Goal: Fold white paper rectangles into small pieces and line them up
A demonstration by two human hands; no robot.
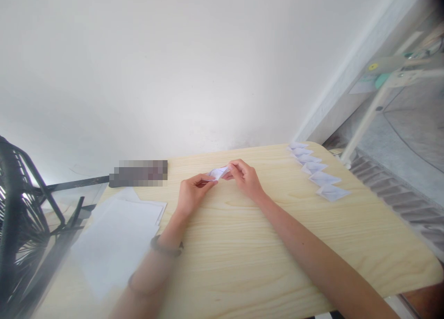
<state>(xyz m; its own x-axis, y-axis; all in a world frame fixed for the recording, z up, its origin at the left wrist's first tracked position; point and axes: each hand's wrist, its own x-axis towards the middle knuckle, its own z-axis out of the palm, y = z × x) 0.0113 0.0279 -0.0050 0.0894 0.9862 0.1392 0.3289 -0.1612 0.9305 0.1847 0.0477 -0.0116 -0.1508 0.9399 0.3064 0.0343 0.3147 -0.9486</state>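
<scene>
Between my two hands is a small piece of folded white paper (219,172), raised just over the middle of the table. My left hand (194,192) pinches its left end between thumb and fingers. The right end is gripped by my right hand (244,178), thumb against fingertips. Part of the paper is hidden behind the fingers. At the right side of the table lies a row of several pointed folded white paper pieces (332,192), overlapping one another.
Loose white paper sheets (114,238) lie at the left of the light wooden table (236,259). A dark, pixelated object (138,173) sits at the back left. The white wall (208,69) rises behind. A black chair (21,226) stands left; a white metal frame (367,110) stands right.
</scene>
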